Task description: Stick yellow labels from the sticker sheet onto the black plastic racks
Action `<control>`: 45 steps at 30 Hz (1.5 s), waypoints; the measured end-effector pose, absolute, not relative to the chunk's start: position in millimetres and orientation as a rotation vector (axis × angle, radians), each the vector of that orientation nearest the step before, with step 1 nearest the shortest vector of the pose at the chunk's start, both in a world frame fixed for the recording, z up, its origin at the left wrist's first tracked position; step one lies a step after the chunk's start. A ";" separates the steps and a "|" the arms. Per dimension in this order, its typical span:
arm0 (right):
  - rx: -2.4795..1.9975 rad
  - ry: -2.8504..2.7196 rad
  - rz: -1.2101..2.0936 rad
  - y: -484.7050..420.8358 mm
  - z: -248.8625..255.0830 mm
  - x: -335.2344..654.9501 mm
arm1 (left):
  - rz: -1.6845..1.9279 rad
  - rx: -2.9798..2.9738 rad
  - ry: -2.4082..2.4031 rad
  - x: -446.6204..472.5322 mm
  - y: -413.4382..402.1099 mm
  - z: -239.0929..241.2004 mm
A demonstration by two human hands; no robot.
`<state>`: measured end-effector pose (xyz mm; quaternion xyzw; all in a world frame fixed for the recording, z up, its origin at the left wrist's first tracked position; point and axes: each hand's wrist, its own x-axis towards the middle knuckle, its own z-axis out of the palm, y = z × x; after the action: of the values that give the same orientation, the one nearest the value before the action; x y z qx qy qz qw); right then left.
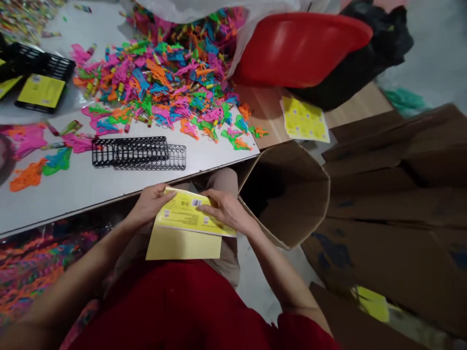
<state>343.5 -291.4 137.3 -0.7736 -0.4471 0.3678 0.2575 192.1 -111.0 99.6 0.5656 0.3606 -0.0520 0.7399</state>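
Over my lap, in front of the table edge, I hold a yellow printed card sheet (189,214) with a barcode and small text. Its lower part is plain pale yellow; whether this is a fold or a second sheet I cannot tell. My left hand (151,204) pinches the upper left corner, thumb on top. My right hand (224,209) grips the upper right part, with its fingers lying over the print. Just beyond, two black plastic lattice trays (138,153) lie overlapping on the white table (83,192).
A heap of colourful plastic toy guns (164,82) covers the table's back. A red basin (299,48) leans at the back right, above more yellow printed sheets (304,119). An open cardboard box (302,194) stands right of my knees. Black trays with yellow cards (42,91) sit far left.
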 end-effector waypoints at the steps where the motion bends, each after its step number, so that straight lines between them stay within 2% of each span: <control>1: -2.104 -1.223 0.954 -293.9 141.3 345.7 | -0.105 1.281 0.786 194.0 -111.0 103.0; 5: -2.148 -1.280 0.907 -307.6 145.5 352.1 | -0.019 1.466 0.738 196.6 -116.2 108.1; 10: -2.180 -1.220 0.971 -331.0 119.9 351.1 | 0.128 1.909 0.741 188.5 -130.6 91.8; 16: -2.144 -1.145 1.026 -337.3 103.2 346.0 | 0.050 1.912 0.562 192.2 -137.0 78.6; 22: -2.155 -1.269 0.595 -319.0 110.8 325.7 | 0.189 1.935 0.455 206.2 -140.3 87.3; 27: -2.169 -1.162 0.525 -307.5 104.3 296.3 | 0.233 1.816 0.563 207.1 -147.9 86.0; 33: -2.132 -1.063 0.706 -306.3 107.4 306.2 | 0.129 1.544 0.802 206.4 -149.2 83.5; 37: -2.070 -0.991 0.838 -307.0 113.4 322.0 | -0.038 1.297 0.718 213.3 -142.1 91.6; 40: -2.058 -1.019 0.882 -305.9 114.7 327.0 | -0.178 1.371 0.631 216.1 -137.2 93.9; 45: -2.145 -0.995 0.871 -316.8 109.1 331.6 | -0.184 1.500 0.682 211.5 -136.1 90.0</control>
<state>331.6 -316.8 109.1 -0.8105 -0.3761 0.3289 0.3057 211.5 -136.1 90.0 0.6670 0.3033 -0.0819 0.6756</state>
